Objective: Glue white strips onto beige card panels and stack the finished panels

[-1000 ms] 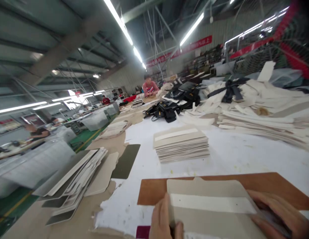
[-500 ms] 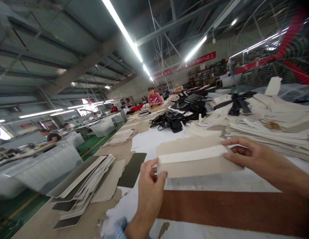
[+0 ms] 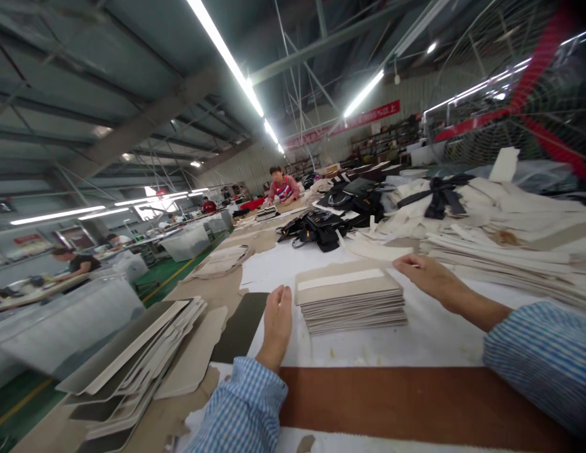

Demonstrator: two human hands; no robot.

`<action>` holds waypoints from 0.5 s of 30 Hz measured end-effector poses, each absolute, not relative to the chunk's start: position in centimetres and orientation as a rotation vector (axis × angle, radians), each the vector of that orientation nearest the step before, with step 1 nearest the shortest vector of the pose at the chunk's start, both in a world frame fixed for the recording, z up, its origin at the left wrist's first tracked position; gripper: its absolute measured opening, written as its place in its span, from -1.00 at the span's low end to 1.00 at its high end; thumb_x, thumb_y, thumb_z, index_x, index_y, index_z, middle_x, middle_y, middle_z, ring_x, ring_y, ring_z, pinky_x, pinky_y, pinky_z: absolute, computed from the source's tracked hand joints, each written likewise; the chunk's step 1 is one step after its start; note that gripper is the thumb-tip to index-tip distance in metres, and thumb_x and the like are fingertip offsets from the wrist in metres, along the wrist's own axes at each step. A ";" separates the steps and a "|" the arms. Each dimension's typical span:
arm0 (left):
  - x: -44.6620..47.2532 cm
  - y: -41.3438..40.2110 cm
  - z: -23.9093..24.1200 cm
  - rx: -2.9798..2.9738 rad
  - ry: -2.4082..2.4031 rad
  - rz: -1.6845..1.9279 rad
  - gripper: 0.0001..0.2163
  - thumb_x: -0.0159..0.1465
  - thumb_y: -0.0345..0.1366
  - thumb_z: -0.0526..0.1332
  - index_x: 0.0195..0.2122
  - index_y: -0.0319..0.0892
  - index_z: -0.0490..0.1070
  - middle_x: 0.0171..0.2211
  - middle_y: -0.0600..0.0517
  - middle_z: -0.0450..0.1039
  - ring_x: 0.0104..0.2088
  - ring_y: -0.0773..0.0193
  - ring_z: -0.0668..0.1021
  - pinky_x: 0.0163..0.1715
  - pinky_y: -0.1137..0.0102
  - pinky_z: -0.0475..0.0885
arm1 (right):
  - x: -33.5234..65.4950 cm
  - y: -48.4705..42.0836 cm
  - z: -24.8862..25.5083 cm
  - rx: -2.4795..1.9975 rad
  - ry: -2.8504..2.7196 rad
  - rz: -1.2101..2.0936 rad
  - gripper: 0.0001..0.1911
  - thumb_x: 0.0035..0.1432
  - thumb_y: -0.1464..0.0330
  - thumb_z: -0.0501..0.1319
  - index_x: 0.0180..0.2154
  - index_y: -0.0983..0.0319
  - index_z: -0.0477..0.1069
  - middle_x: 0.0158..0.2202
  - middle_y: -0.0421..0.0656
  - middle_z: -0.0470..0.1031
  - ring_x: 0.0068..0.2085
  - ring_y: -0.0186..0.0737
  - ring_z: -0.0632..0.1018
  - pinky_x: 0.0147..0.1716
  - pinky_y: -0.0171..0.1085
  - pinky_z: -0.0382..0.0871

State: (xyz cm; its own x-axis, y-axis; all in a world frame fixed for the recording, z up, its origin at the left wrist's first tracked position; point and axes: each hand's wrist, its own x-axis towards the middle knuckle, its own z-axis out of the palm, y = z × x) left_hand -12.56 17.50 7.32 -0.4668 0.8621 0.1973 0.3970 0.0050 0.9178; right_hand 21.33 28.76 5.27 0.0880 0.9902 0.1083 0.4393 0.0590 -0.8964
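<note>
A neat stack of beige panels sits on white sheeting, with a white strip lying lengthwise across its top panel. To its left my left hand is upright, fingers stretched out, slightly apart from the stack's side. My right hand hovers by the far right corner, fingers extended and holding nothing; whether its fingertips touch the stack cannot be made out. Both forearms wear blue checked sleeves.
A brown board runs along the near side. Fanned grey and beige panels lie at left, beside a dark panel. Black pieces and cream strips are heaped beyond. A person leans at the table's far end.
The beige panel with the white strip, held up between both hands before, now lies on the stack. Both hands have let go and moved apart from it.
</note>
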 end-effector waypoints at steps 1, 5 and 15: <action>-12.6 17.5 7.1 1.211 1.843 1.422 -0.53 0.61 0.09 0.09 0.26 -0.16 0.45 0.35 -0.21 0.45 0.32 -0.07 0.51 0.27 -0.05 0.46 | 21.8 28.6 4.9 -1.542 -1.438 0.902 -0.62 0.52 0.05 0.29 0.03 0.25 0.55 0.08 -0.01 0.57 0.03 -0.03 0.61 0.05 0.00 0.59; -12.6 17.8 6.6 0.946 1.755 1.268 -0.22 0.52 0.40 -0.15 0.43 -0.12 0.29 0.45 -0.30 0.33 0.30 -0.15 0.54 0.07 0.03 0.58 | 22.3 27.7 3.8 -1.578 -1.285 1.247 -0.45 0.63 -0.08 0.11 0.15 0.27 0.48 -0.02 -0.03 0.59 -0.15 -0.13 0.65 -0.14 -0.10 0.66; -11.6 18.6 6.9 0.872 1.525 1.168 -0.39 0.58 0.30 -0.09 0.24 -0.01 0.50 0.28 -0.13 0.53 0.10 0.02 0.63 -0.03 0.20 0.62 | 20.6 26.7 4.5 -1.442 -1.301 1.537 -0.32 0.67 -0.11 -0.07 0.08 0.30 0.54 -0.16 -0.04 0.63 -0.31 -0.22 0.63 -0.33 -0.24 0.60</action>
State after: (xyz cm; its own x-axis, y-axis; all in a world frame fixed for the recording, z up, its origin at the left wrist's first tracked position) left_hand -11.58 18.61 6.88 -0.2550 0.9273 -0.2740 -0.0230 0.2775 0.9605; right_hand 20.58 26.73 4.52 -0.1816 0.9294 -0.3213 0.1637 -0.2936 -0.9418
